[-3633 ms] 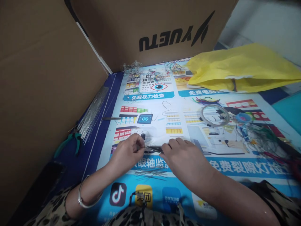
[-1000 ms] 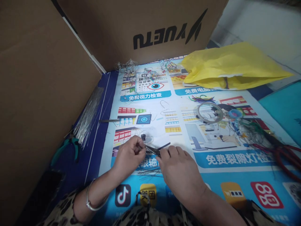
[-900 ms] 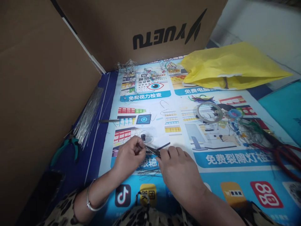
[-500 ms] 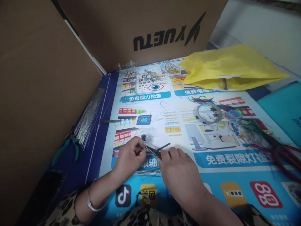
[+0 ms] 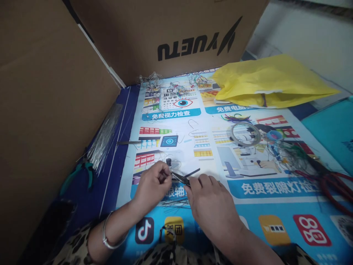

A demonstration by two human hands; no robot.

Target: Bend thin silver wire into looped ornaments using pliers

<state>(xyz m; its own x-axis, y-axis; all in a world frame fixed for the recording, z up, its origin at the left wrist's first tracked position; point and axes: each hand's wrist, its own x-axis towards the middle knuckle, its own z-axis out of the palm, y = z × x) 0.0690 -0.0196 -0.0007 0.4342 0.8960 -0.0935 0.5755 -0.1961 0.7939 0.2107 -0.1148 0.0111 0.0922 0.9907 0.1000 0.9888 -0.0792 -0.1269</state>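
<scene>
While the left hand (image 5: 154,180) pinches thumb to forefinger left of centre over the printed sheet (image 5: 125,182), apparently on fine wire (image 5: 180,162), though too small to be sure, the pliers (image 5: 181,178) reach its fingertips and now slant down rightward, having been nearly level seconds ago; the right hand (image 5: 212,200) curls round their handles, so the work seems to continue at a changed angle.

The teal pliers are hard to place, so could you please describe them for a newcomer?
Start at the big cardboard on the left and follow its foot to the silvery wires. The teal pliers lie at their near end. Two splayed, curved teal handles distinguish them from those thin wires.
</scene>
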